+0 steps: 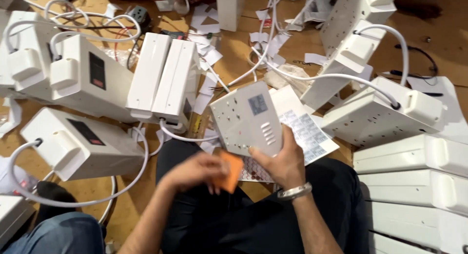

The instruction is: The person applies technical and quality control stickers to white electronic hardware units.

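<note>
Left hand (197,172) comes in from lower left, forearm angled up, fingers curled and pinching an orange cloth (232,172) at its left edge; the cloth hangs over the lap, just below the unit. Right hand (282,162) rises from lower right, wrist wearing a silver bracelet (295,191), thumb and fingers wrapped around the lower right corner of a white electrical unit (248,120), gripping it firmly. The unit is held tilted, face up toward the camera, above the person's knees in black trousers (253,224).

The surface is a brown wooden floor (243,54), crowded. More white units lie about: two with dark display windows at the left (90,81) (80,142), a pair side by side at centre left (165,78), several stacked along the right edge (414,185), two more at upper right (385,112). White cables (78,200) loop between them. Torn paper scraps (207,20) litter the top centre. A sheet of small labels (307,132) lies under the held unit, partly hidden by it.

The held unit is a white plastic rectangle, with small round holes scattered over the face, a grey square window near the top, and a column of slot-shaped vents at the lower right. A white cable runs from its left side.
</note>
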